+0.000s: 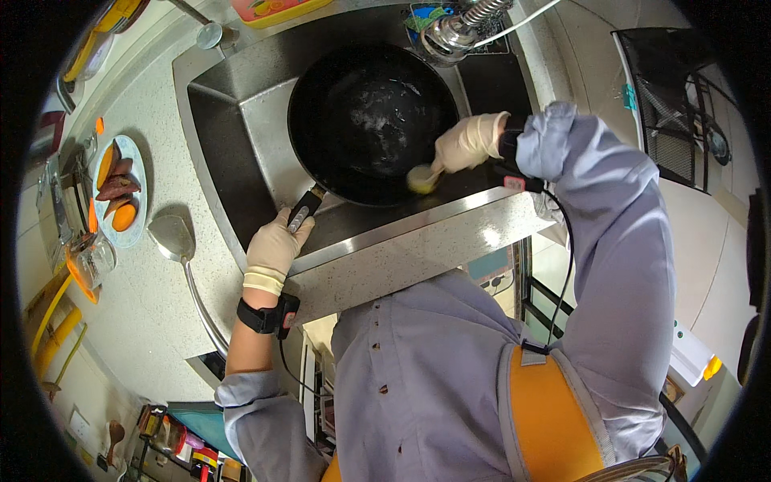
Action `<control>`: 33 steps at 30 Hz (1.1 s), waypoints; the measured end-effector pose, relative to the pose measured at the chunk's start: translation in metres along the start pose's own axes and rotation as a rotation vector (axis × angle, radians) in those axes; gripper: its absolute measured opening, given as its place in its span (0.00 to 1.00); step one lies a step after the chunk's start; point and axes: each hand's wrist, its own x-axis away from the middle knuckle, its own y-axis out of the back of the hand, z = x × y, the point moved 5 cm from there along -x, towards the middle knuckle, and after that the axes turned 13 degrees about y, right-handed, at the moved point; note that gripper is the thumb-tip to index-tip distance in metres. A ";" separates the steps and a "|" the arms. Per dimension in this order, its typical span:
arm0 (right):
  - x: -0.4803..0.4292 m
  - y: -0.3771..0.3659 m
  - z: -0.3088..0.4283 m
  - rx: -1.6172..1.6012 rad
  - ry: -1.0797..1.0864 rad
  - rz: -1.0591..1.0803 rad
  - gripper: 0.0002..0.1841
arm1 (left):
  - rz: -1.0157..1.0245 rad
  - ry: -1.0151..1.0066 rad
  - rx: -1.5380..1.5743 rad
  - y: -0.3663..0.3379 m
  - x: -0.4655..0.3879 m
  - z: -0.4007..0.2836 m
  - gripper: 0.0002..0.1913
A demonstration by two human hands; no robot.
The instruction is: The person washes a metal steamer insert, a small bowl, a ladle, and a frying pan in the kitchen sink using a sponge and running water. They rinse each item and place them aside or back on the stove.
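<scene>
A black wok (373, 126) rests in the stainless steel sink (259, 132), with wet, whitish patches on its inner surface. Its dark handle (305, 209) points down towards me, and my left hand (274, 246), in a pale glove, is closed around it. My right hand (467, 144), gloved too, holds a small yellowish scrubber (423, 179) by its pale handle at the lower right rim of the wok. Part of the scrubber's grip is hidden by my fingers.
A metal spatula (174, 238) and an oval plate (137, 223) of sweet potato pieces lie on the speckled counter at left. The faucet (443, 45) rises behind the wok's upper right. Cables hang from both wrist straps.
</scene>
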 end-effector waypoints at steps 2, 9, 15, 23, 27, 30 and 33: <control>0.008 0.011 -0.007 -0.094 -0.248 -0.011 0.16 | -0.028 -0.028 -0.020 0.001 0.001 -0.003 0.25; -0.014 0.005 0.007 -0.548 0.032 -0.140 0.14 | -0.076 -0.033 -0.059 0.002 0.003 -0.002 0.25; -0.008 -0.026 -0.111 0.275 -0.542 -0.644 0.08 | 0.007 0.018 0.010 0.004 0.003 -0.003 0.24; -0.060 -0.004 -0.071 0.105 -0.447 -0.775 0.25 | -0.010 0.003 -0.002 0.005 0.003 -0.003 0.25; -0.010 0.002 -0.081 0.242 -0.669 -1.035 0.15 | -0.023 -0.025 0.017 0.005 0.004 -0.001 0.25; -0.010 -0.024 -0.097 -0.044 -0.680 -0.446 0.25 | -0.033 -0.033 0.002 0.005 0.004 -0.001 0.25; 0.017 0.001 -0.102 0.055 -0.830 -0.709 0.19 | -0.027 -0.030 0.008 0.004 0.003 -0.002 0.26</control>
